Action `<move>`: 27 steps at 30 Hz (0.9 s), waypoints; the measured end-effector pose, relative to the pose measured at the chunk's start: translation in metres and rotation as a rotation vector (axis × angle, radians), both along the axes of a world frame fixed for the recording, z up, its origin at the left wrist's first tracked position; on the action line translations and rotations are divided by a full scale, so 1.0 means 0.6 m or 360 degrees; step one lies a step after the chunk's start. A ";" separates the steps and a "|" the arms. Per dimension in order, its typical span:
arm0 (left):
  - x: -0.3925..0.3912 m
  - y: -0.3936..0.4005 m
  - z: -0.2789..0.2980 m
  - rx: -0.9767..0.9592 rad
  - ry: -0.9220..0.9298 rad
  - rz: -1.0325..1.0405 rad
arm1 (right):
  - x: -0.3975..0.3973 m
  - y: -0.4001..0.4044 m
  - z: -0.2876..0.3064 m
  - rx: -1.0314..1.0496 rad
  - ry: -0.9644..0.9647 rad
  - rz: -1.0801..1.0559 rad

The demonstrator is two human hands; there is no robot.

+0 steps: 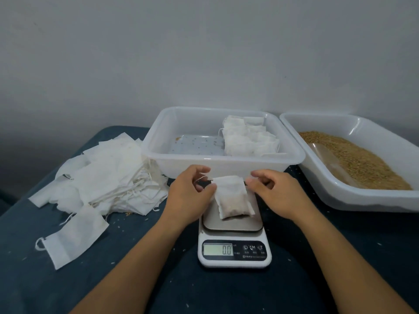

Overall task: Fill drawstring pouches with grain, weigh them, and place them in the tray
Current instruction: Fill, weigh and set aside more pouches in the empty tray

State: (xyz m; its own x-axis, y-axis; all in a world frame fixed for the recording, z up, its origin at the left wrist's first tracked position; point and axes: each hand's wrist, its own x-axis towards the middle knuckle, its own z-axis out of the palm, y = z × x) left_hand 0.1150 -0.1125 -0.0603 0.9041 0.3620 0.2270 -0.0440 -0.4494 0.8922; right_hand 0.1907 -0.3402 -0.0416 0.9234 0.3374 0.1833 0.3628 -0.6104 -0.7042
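1. Landmark: the white digital kitchen scale point(234, 243) with a steel platform stands on the dark blue cloth-covered bench point(226, 291) directly before you; its display reads 0.0.
2. The white fabric drawstring pouch holding grain point(232, 198) is over the scale's platform; whether its lower edge rests on the platform cannot be told.
3. Your left hand point(189, 196) grips the pouch's upper left edge, fingers curled, pinching a drawstring.
4. Your right hand point(275, 192) is at the pouch's upper right corner, thumb and fingers pinched together; whether they hold a drawstring cannot be told.
5. Behind the scale sits the translucent white plastic tray point(215, 162), with filled white pouches point(248, 138) stacked in its right half.
6. Right of the scale lies a second translucent plastic tray point(328, 189) holding loose brown grain point(362, 159) and a clear plastic scoop point(328, 162).
7. Left of the scale lies a heap of empty white pouches point(108, 173); one separate empty pouch point(74, 236) lies nearer you.
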 end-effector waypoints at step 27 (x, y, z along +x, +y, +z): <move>0.031 0.072 -0.045 0.0487 0.0303 0.0153 | 0.021 0.040 -0.029 0.0241 0.0043 0.0024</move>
State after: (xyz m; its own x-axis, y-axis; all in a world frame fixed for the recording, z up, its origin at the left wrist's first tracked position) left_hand 0.1335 -0.0694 -0.0872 0.9057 0.3889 0.1690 0.1652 -0.6906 0.7041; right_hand 0.2032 -0.3162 -0.0588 0.9236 0.3219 0.2083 0.3510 -0.4911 -0.7972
